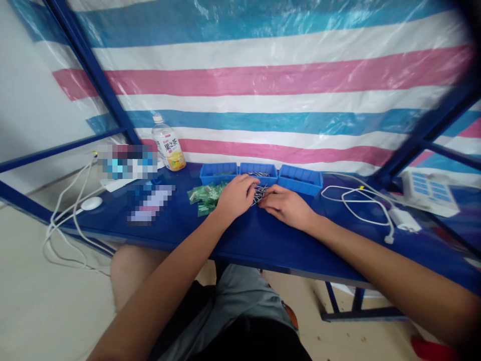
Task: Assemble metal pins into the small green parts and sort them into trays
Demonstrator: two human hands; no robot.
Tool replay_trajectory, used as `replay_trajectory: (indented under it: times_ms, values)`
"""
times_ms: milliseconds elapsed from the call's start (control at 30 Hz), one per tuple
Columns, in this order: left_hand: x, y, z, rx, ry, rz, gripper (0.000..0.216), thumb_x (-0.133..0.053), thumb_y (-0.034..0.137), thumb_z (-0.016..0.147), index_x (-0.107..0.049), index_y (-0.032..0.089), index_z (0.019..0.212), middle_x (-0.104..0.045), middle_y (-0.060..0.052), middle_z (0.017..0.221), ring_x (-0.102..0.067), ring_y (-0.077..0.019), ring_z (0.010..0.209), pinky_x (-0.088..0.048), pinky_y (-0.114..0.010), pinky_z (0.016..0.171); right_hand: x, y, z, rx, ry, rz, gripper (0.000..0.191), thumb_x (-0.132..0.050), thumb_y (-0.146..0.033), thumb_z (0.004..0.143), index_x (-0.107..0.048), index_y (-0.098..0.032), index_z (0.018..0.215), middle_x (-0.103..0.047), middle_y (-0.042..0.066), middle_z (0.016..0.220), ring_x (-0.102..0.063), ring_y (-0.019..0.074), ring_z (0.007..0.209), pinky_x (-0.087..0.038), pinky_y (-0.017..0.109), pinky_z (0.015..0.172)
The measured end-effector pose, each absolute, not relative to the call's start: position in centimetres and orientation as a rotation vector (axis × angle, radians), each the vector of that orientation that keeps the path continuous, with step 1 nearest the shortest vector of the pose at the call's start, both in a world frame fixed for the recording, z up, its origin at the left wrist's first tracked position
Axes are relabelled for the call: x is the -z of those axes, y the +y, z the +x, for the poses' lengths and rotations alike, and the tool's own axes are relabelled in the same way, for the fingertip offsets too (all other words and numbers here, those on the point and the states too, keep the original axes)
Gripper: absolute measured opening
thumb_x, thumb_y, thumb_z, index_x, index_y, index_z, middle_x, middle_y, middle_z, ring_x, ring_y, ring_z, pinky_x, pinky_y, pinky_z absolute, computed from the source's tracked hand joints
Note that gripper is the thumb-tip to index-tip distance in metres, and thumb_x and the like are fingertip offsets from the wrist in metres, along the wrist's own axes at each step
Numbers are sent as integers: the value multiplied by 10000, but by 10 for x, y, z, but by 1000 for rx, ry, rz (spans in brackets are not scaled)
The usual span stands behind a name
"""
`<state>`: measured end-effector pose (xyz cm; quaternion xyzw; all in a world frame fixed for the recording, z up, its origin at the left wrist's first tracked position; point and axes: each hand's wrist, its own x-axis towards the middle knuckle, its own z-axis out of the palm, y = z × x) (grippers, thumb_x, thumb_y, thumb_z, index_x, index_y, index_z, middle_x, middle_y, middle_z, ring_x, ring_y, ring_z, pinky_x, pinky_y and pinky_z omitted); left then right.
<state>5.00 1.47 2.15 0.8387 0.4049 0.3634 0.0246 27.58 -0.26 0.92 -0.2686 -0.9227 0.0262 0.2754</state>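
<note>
Both of my hands meet over a small pile of thin metal pins (259, 193) on the blue table (263, 240). My left hand (236, 196) is curled with its fingers closed on some of the pins. My right hand (287, 205) rests on the table with fingertips pinched at the same pile. A heap of small green pieces in clear bags (206, 195) lies just left of my left hand. Three blue plastic trays (259, 173) stand in a row right behind the hands; the middle one holds more pins.
A bottle of tea drink (169, 145) stands at the back left. White cables and a white puck-shaped device (91, 203) lie at the left edge. A white cable with a charger (404, 219) lies on the right, by a white power strip (430, 193). A striped tarp hangs behind.
</note>
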Motion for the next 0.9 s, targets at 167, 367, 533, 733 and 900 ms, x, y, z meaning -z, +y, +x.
replay_trajectory:
  times_ms: [167,367,533,733,900]
  values:
    - [-22,14,52,-1107,1178,2590,272,-489,169,1014,-719,227,1145,-741,-67,1138,-663,-240,1147,-515,-415,1076,-3,2,281,-458,-2126,-912,133,-732,-371,939,-815,-276,980,-783,53,957,-700,234,882,-580,393,818]
    - [-20,15,54,-1085,1105,2616,267,-490,205,1037,-718,225,1176,-743,-72,1146,-665,-241,1123,-514,-444,1067,0,7,286,-704,-1808,-1075,261,-807,-484,848,-818,-243,947,-818,49,956,-716,214,763,-583,369,743]
    - [-20,13,54,-1070,1095,2611,259,-505,219,1038,-721,227,1180,-747,-70,1135,-663,-242,1124,-523,-433,1034,1,11,289,-845,-1646,-1060,339,-844,-513,798,-831,-210,950,-830,76,959,-751,228,788,-612,369,745]
    - [-23,11,56,-1056,1106,2600,271,-511,281,1056,-726,220,1210,-759,-70,1168,-671,-251,1131,-525,-435,1032,-7,6,284,-854,-1519,-1044,368,-888,-503,747,-800,-194,926,-813,71,850,-724,195,674,-616,348,666]
    - [-21,14,56,-1026,1121,2583,322,-548,344,1052,-725,217,1290,-788,-71,1152,-710,-254,1071,-555,-423,984,-11,0,280,-905,-1492,-947,352,-888,-487,763,-772,-198,929,-823,79,883,-787,238,816,-651,424,861]
